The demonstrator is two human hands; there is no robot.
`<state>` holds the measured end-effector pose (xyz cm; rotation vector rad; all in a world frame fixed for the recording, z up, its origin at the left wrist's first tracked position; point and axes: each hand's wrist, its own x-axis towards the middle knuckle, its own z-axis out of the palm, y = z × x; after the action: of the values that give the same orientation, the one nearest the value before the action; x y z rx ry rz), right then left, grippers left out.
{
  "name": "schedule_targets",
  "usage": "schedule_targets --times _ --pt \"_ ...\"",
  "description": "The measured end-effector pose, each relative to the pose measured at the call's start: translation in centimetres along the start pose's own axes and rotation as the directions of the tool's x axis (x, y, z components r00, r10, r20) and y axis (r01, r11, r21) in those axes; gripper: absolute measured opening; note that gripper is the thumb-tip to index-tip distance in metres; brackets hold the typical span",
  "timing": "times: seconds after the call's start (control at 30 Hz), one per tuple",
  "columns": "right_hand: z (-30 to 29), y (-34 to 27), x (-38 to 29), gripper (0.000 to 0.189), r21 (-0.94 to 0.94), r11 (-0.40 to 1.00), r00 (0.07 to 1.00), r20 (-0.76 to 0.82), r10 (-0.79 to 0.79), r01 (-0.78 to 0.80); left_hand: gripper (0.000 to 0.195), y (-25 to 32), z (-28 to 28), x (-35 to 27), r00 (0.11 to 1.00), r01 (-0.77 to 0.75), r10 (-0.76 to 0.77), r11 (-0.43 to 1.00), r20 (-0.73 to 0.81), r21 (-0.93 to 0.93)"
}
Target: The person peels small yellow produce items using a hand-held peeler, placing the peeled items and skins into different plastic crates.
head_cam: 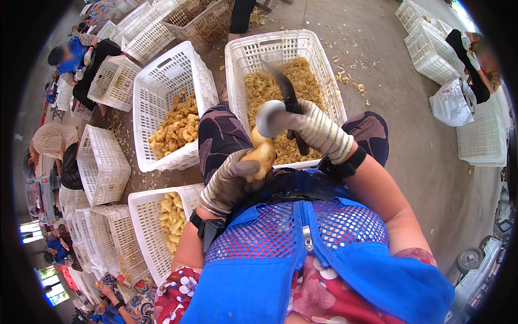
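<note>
My left hand (226,178), in a striped knit glove, grips a knobby ginger root (261,160) in front of my waist. The root is pale yellow with some brown patches. My right hand (325,131), gloved likewise, holds a dark knife (287,87), its blurred tip pointing up and away. A pale round cover (270,117) wraps the right thumb and overlaps the root's upper end. Beneath both hands, between my knees, stands a white plastic crate (332,87) with ginger peelings (301,75) inside. Whether the blade touches the root is hidden.
At left, one white crate (141,93) holds brownish ginger roots (176,125); a nearer crate (139,206) holds pale peeled pieces (173,218). Co-workers sit among stacked crates (111,231) farther left. Scraps litter the concrete floor (356,48). A white sack (453,103) lies at right.
</note>
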<state>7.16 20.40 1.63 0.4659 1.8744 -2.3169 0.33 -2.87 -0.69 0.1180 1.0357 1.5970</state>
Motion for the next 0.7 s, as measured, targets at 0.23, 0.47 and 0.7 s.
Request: schedule_targets --times 0.23,0.47,0.7 --pt "1.1 2.4 1.5 0.034 -0.082 0.987 0.985 -0.096 -0.145 0.138 0.054 -0.1 1.9 -0.5 0.994 0.072 -0.072 0.997 -0.078 -0.005" --pt "1.9 5.7 1.6 0.032 -0.169 0.981 0.977 -0.171 -0.126 0.097 0.087 -2.1 1.3 0.0 0.955 0.033 0.180 0.724 -0.235 0.689" --pt "4.1 2.5 2.4 0.027 -0.430 0.899 0.962 -0.204 -0.182 0.079 0.079 0.8 1.8 1.0 0.915 0.263 0.303 0.055 -0.267 0.963"
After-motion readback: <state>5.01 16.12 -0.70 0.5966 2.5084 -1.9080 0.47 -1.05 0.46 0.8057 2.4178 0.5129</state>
